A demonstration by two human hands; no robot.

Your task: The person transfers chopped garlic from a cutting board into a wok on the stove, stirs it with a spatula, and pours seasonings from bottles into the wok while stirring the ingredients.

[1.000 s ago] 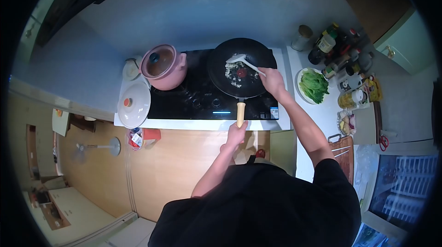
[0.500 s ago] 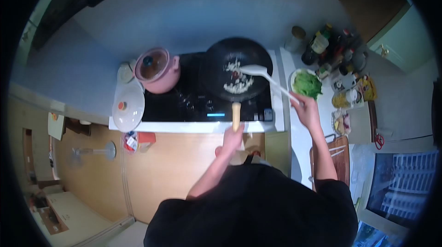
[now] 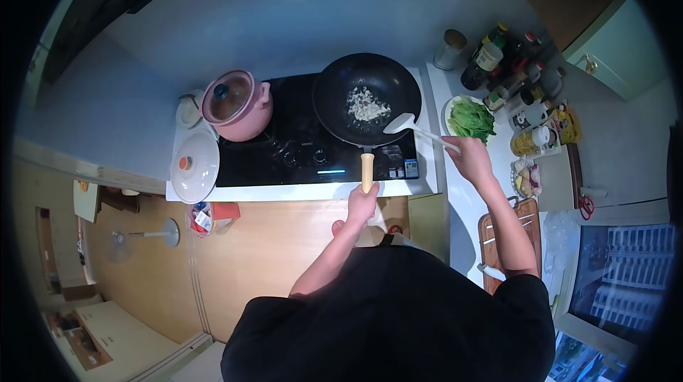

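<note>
from my remote seat i see the black stove (image 3: pixel 293 120), with the pan (image 3: pixel 366 69) sitting flat on its right side. the white spatula (image 3: pixel 404 124) slants in over the pan's near right edge; i can't tell whether its blade touches. the right hand (image 3: pixel 471 159) pinches the spatula near its far end, so i'd choke down a little for better control. the left hand (image 3: pixel 362 204) is wrapped round the end of the pan handle (image 3: pixel 367 170), and i'd want that grip firm against any push. the white chopped bits (image 3: pixel 367 106) lie heaped mid-pan; low, flat strokes should spread them evenly without flicking any out.
</note>
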